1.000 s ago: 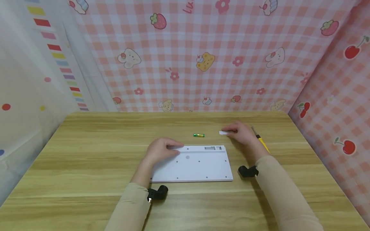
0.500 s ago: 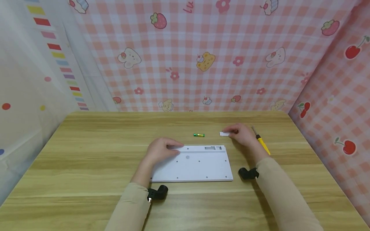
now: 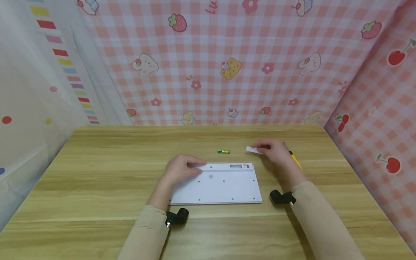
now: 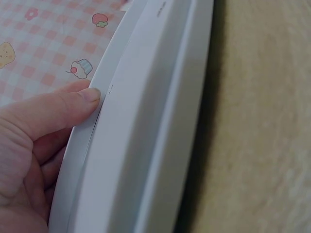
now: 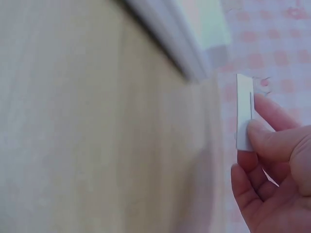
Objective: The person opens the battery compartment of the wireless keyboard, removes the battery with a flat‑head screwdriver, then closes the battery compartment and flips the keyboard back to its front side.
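Observation:
A white keyboard (image 3: 214, 187) lies underside up on the table, its small battery slot (image 3: 236, 167) showing at the far right. My left hand (image 3: 182, 169) grips its far edge near the left end, thumb on the near side; the left wrist view shows the thumb on the keyboard's rim (image 4: 92, 126) and the other fingers partly hidden behind it. Beyond the keyboard's far right corner, my right hand (image 3: 273, 151) pinches a thin white battery cover (image 3: 253, 150) by one end, between thumb and fingers. In the right wrist view the cover (image 5: 244, 114) is held up, with a narrow groove along it.
A green battery (image 3: 223, 152) lies behind the keyboard, left of the right hand. A yellow-handled screwdriver (image 3: 294, 159) lies just right of that hand, partly hidden by the wrist. The wooden table (image 3: 97, 187) ends at checked cloth walls (image 3: 208, 90).
My right hand has shifted slightly and tilted the battery cover, which now slants. The wrist covers more of the screwdriver than half a second ago. Left hand and keyboard have stayed put.

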Motion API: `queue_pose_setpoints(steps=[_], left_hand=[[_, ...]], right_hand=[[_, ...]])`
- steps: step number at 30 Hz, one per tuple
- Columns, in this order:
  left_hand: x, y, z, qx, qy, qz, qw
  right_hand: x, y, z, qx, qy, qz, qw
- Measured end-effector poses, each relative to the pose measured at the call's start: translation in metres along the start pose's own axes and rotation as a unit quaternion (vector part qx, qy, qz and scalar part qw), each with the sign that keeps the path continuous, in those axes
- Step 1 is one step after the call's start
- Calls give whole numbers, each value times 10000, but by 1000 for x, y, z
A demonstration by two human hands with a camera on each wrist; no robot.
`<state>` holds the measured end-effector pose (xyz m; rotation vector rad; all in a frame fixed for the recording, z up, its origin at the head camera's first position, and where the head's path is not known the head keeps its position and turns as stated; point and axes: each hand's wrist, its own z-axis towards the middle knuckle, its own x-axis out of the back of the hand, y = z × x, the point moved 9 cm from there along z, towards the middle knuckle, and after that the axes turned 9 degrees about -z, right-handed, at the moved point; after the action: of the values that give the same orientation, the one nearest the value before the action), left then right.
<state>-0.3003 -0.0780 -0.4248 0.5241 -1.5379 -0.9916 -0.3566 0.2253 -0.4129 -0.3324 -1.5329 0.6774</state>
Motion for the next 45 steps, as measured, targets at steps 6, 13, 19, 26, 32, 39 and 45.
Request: queue_pose_setpoints(steps=[6,13,19,26,32,39,45], left_hand=[[0,0,0,-24,0,20,10000],[1,3,-1,-32,23,38,10000],[1,4,-2,-74,12,33,10000],[1,3,-1,-37,-9,4,10000],[1,3,-1,-56,-28,20,10000],[1,5,-2,-101,-37,36,9999],[1,4,-2,-60,-21,53,10000]], right_hand=[[-1,-35,-11,618,-187,-112,9978],[-21,-63,-23,1097,-787,-4,9908],[-31,-68,-27,1187,-917,-35,9887],[-33,-69,-30,1078,-966,-94,9894],[-34,-69,-30,963,-999,-213,9901],[-34,-70,-31,972,-939,-322,9903],[-37,-69,-32,999,-863,-459,9902]])
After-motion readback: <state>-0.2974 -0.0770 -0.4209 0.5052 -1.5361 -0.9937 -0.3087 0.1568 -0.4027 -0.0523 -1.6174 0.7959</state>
